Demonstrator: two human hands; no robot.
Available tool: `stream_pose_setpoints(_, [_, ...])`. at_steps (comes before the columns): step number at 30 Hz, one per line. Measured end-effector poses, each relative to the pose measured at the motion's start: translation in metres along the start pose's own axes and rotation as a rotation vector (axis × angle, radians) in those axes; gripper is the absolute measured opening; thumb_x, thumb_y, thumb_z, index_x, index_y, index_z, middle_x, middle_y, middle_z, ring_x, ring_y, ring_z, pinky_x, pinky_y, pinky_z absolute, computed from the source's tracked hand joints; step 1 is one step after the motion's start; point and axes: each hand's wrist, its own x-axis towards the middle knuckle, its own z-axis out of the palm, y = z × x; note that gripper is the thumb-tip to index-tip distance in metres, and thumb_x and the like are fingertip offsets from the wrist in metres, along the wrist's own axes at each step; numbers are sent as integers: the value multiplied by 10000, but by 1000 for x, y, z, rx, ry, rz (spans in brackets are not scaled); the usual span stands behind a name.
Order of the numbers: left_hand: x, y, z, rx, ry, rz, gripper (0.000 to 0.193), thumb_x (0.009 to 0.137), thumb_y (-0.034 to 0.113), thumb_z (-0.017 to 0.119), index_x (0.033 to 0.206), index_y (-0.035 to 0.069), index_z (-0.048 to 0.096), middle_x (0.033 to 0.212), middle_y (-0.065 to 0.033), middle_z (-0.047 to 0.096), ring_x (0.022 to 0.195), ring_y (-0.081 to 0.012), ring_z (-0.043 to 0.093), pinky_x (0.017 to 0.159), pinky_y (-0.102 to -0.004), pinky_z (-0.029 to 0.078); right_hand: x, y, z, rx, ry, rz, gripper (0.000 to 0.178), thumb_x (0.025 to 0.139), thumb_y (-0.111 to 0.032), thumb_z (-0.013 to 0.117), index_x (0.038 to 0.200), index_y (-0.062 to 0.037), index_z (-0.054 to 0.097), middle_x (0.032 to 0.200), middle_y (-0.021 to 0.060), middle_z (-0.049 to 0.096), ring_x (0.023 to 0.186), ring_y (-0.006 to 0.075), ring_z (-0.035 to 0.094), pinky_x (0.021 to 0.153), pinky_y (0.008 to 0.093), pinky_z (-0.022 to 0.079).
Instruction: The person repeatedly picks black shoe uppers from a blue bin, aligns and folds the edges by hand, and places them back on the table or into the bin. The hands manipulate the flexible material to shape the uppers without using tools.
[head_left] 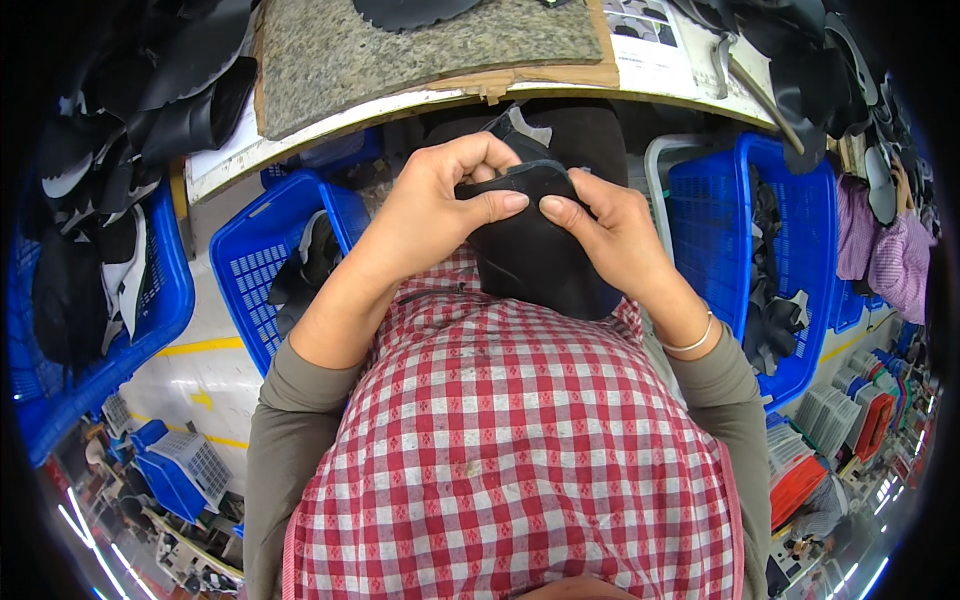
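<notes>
Above my lap, both hands hold a black leather shoe upper piece [525,240] by its upper edge. My left hand [450,190] pinches that edge between thumb and curled fingers. On the other side my right hand [605,220] grips it, its thumb lying on the front face close to the left thumb. A pale grey-white patch of lining [528,127] shows on a part of the piece that sticks up behind the left fingers. The lower end of the piece hangs over my red-and-white checked apron [500,400].
Ahead stands a table with a speckled stone slab [420,60] and black pieces heaped at both ends. Blue baskets [245,250] with black pieces stand at left, another blue basket [705,220] at right. A co-worker's purple sleeve [900,260] shows at far right.
</notes>
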Motion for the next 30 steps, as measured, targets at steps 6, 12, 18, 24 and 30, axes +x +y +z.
stream_pose_setpoints(6, [4,7,14,160,40,81,138,918,67,758,1025,-1,704,880,-63,710,846,-129,644,808,-296,514,-3,2,2,-20,39,20,339,1011,-343,679,869,-42,613,693,153,593,599,342,566,569,422,448])
stream_pose_setpoints(12, [11,10,32,196,118,112,140,976,107,690,1066,0,695,923,-92,741,874,-147,678,818,-311,524,3,-2,-13,-71,-32,-30,299,1022,-338,660,937,-51,657,756,159,638,679,354,623,608,412,477])
stream_pose_setpoints(18, [15,22,16,16,-41,3,218,941,7,714,1117,21,586,986,-21,677,962,-82,616,850,-267,501,18,-3,-23,406,-156,17,194,985,-228,740,996,-38,703,725,-7,602,678,103,548,622,311,456])
stream_pose_setpoints(24, [6,15,17,148,16,-12,463,842,-69,784,1254,2,586,1081,-44,695,1092,-117,653,939,-275,524,30,-1,-26,245,-164,0,194,1011,-218,714,994,-25,719,755,-17,589,715,45,494,637,264,441])
stream_pose_setpoints(30, [0,12,24,193,101,-1,442,833,-33,807,1214,1,586,1064,-85,733,1067,-136,681,932,-291,530,35,3,-15,560,-176,-44,179,1016,-210,708,1048,-40,749,845,-48,634,803,44,540,735,230,451])
